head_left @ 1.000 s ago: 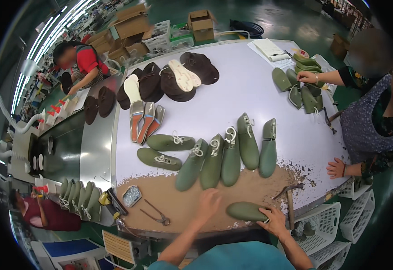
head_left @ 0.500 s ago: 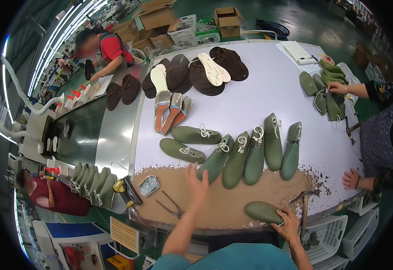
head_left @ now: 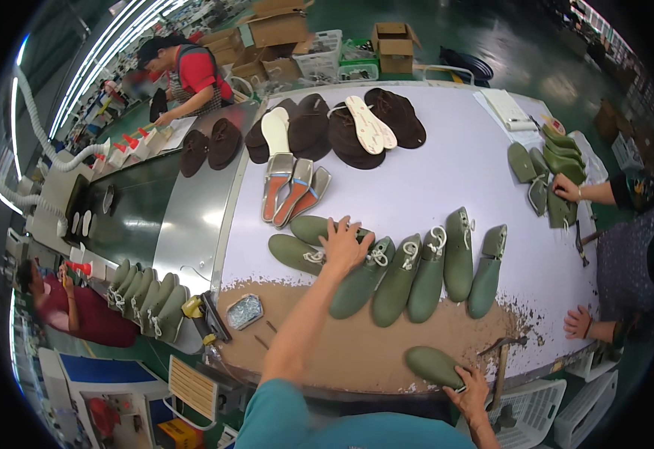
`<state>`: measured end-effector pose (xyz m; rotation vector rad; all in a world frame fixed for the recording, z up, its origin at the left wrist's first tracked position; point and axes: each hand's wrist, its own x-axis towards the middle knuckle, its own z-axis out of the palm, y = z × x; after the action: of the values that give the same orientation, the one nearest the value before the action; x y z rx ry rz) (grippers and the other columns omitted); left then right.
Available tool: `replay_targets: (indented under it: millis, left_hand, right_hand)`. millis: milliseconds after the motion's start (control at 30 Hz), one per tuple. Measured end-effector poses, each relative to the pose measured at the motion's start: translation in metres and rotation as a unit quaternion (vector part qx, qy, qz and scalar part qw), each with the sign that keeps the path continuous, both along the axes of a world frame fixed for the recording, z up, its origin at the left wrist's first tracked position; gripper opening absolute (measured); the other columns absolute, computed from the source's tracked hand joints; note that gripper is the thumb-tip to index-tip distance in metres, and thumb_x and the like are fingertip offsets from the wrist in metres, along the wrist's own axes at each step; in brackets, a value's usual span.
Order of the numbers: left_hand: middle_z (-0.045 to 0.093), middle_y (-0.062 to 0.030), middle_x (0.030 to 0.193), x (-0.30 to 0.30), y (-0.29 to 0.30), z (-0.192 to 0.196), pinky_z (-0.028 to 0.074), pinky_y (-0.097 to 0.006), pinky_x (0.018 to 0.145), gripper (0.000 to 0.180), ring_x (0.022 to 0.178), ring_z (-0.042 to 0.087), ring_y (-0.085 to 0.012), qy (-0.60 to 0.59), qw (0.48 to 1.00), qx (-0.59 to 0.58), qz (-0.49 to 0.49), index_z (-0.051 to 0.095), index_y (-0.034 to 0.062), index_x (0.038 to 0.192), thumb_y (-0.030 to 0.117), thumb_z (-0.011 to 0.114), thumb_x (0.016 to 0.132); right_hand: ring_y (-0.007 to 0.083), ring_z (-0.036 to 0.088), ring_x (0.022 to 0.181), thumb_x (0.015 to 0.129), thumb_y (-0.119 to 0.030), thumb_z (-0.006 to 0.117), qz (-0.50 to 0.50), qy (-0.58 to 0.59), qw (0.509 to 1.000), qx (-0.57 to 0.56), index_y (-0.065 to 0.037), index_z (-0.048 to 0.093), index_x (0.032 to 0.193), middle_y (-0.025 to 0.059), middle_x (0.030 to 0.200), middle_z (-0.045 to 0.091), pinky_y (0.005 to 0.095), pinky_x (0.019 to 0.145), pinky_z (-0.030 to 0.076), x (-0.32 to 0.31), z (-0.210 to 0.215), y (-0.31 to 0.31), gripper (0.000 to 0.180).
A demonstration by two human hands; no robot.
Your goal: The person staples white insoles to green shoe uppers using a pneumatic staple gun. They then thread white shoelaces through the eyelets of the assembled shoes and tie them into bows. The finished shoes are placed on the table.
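My left hand (head_left: 347,245) reaches across the table with its fingers spread over a green shoe last (head_left: 312,227) that lies on its side; whether the fingertips press on it I cannot tell. Another last (head_left: 289,253) lies just below, its white cord partly behind my wrist. To the right, several green lasts (head_left: 394,288) stand in a row, most with knotted white cords. Near the front edge, my right hand (head_left: 471,393) grips the end of a single green last (head_left: 428,364). Beside it lies a hammer (head_left: 501,359) with a wooden handle. My left forearm hides most of the pincers (head_left: 262,341).
A tray of small metal pieces (head_left: 245,311) and a yellow-black tool (head_left: 206,318) sit at the left. Dark brown shoe uppers (head_left: 304,127), insoles (head_left: 274,135) and orange-lined pieces (head_left: 295,194) lie farther back. At the right, another person's hand (head_left: 566,187) touches green lasts; their other hand (head_left: 578,322) rests on the table.
My left hand has moved forward from beside the nearest lasts to over the last lying on its side. The right hand keeps hold of its last.
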<state>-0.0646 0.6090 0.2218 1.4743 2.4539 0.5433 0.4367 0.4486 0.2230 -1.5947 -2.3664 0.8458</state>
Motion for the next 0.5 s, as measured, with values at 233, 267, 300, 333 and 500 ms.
replay_targets:
  millis: [233, 267, 300, 333, 500]
  left_hand:
    - [0.065, -0.0158, 0.123, -0.029, -0.017, -0.015, 0.03, -0.077, 0.11, 0.046, 0.137, 0.046, -0.0354, 0.02, 1.0, -0.019, -0.003, 0.075, 0.0072, 0.099, 0.052, 0.067, 0.095]
    - [0.065, -0.0162, 0.119, -0.03, -0.028, -0.014, 0.03, -0.074, 0.113, 0.039, 0.132, 0.05, -0.0343, 0.03, 1.0, 0.007, -0.004, 0.074, 0.0068, 0.091, 0.046, 0.071, 0.093]
    - [0.065, -0.0166, 0.118, -0.034, -0.042, -0.019, 0.03, -0.073, 0.114, 0.037, 0.131, 0.051, -0.0349, 0.039, 0.999, 0.016, -0.022, 0.073, 0.0069, 0.09, 0.044, 0.072, 0.091]
    - [0.065, -0.0169, 0.117, -0.041, -0.055, -0.024, 0.03, -0.073, 0.114, 0.034, 0.13, 0.052, -0.0355, 0.048, 0.998, 0.026, -0.039, 0.073, 0.0069, 0.09, 0.041, 0.074, 0.09]
    - [0.066, -0.0179, 0.115, -0.057, -0.132, -0.023, 0.032, -0.066, 0.119, 0.02, 0.135, 0.052, -0.0388, 0.03, 0.987, 0.077, -0.137, 0.068, 0.006, 0.084, 0.023, 0.078, 0.083]
  right_hand:
    - [0.0391, 0.064, 0.117, 0.07, -0.03, 0.091, 0.055, 0.006, 0.998, -0.003, -0.013, 0.068, 0.13, 0.0163, 0.131, 0.064, 0.0491, 0.098, 0.053, 0.001, -0.004, -0.003, 0.067]
    - [0.0401, 0.064, 0.119, 0.069, -0.028, 0.092, 0.064, 0.003, 0.998, 0.001, -0.011, 0.068, 0.129, 0.0166, 0.132, 0.065, 0.0481, 0.102, 0.053, -0.001, -0.003, -0.005, 0.067]
    - [0.0397, 0.064, 0.119, 0.07, -0.029, 0.091, 0.08, 0.006, 0.997, -0.005, -0.011, 0.066, 0.13, 0.0161, 0.132, 0.065, 0.048, 0.102, 0.053, -0.004, -0.002, -0.006, 0.067]
    - [0.0393, 0.064, 0.119, 0.072, -0.029, 0.09, 0.096, 0.01, 0.995, -0.012, -0.011, 0.065, 0.131, 0.0156, 0.132, 0.065, 0.0479, 0.101, 0.053, -0.008, -0.001, -0.004, 0.067]
    - [0.0386, 0.061, 0.121, 0.078, -0.03, 0.085, 0.187, 0.02, 0.981, -0.038, -0.017, 0.061, 0.138, 0.0136, 0.139, 0.06, 0.0488, 0.1, 0.054, -0.049, 0.0, 0.001, 0.065]
